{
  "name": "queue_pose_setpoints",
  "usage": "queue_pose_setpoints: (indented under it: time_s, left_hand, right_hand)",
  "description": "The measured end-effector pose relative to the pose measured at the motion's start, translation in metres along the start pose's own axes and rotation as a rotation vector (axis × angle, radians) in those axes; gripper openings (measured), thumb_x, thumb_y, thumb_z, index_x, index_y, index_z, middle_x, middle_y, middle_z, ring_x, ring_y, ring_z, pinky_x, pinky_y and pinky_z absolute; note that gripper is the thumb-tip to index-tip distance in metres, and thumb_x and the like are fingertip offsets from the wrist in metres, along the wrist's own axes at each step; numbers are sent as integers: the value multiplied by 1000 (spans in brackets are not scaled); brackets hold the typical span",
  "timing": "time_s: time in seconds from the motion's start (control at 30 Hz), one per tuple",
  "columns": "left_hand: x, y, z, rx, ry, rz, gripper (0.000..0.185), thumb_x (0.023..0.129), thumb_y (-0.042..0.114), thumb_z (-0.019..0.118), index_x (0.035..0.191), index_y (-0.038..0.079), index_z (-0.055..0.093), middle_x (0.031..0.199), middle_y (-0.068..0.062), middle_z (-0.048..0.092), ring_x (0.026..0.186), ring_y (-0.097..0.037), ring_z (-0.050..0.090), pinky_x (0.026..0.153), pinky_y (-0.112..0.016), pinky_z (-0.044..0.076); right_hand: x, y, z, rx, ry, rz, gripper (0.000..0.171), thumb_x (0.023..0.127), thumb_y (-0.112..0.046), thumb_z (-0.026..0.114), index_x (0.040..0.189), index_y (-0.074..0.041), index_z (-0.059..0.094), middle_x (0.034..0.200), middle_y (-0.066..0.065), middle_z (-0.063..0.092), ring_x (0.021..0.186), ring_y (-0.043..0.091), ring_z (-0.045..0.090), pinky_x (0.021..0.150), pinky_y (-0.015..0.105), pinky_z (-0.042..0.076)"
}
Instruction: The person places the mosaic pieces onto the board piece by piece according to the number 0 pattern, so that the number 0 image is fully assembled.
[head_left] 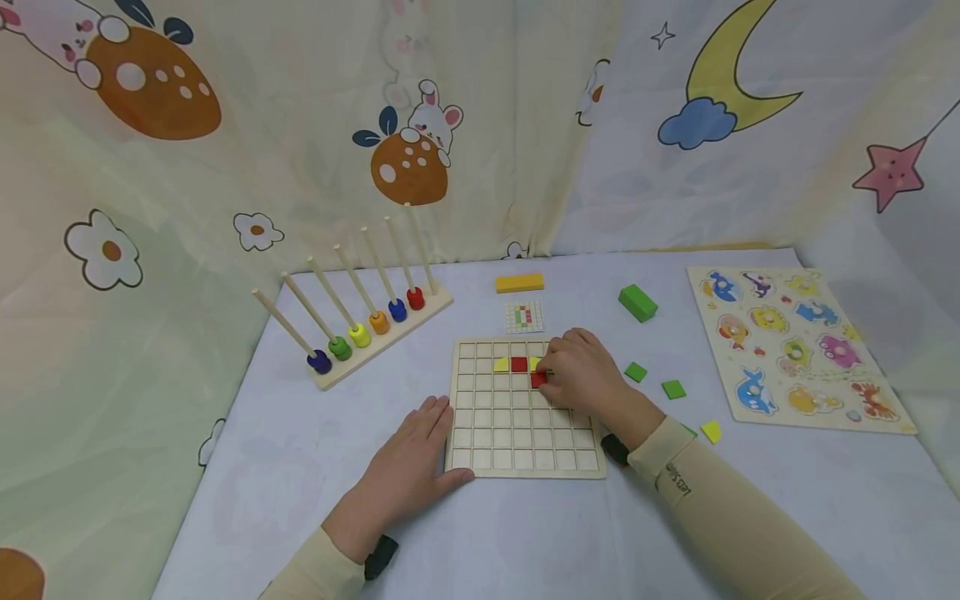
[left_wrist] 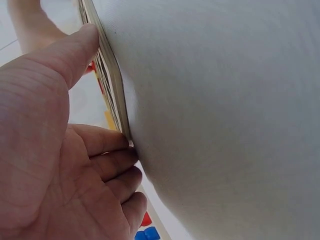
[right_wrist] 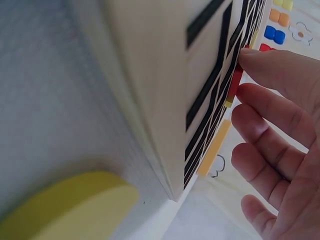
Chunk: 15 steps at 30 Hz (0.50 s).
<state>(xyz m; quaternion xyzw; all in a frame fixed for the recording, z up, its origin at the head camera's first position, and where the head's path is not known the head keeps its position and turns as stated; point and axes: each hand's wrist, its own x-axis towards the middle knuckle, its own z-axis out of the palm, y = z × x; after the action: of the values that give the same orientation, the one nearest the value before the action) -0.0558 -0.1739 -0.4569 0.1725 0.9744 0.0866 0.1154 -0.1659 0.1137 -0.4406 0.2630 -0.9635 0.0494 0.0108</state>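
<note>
A wooden grid board [head_left: 487,417] lies on the white-covered table. My left hand [head_left: 408,458] lies along its left side, fingers extended at the edge and thumb by the front corner. In the left wrist view, that thumb and the fingertips touch the board's edge [left_wrist: 115,85]. Over the upper right of the grid, my right hand [head_left: 588,375] pinches a red tile [head_left: 538,380] between thumb and index finger, right at the board surface. Another red tile [head_left: 519,364] sits in the grid beside a yellow tile [head_left: 501,365]; a second yellow tile [head_left: 533,363] is partly covered by the right fingers.
Behind the board lie a small pattern card [head_left: 523,317] and a yellow block [head_left: 519,283]. A peg stand [head_left: 390,337] with coloured beads is at left. To the right are a green block [head_left: 637,302], loose green tiles [head_left: 673,389], a yellow piece [head_left: 711,431] and an animal puzzle [head_left: 780,375].
</note>
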Motion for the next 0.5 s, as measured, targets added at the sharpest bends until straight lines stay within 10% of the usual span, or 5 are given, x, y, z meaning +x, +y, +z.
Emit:
queue_pose_setpoints:
  time_s: [0.5]
  left_hand:
    - [0,-2,3,13,15,9,104,90,70,68,164,6,32,174,-10,26,164,-28,20,132,-49,26]
  right_hand:
    - [-5,6,0,56,-15,78,30,86,-35,85,111,-18,83,105,-1,74,104,23,59,120,49,39]
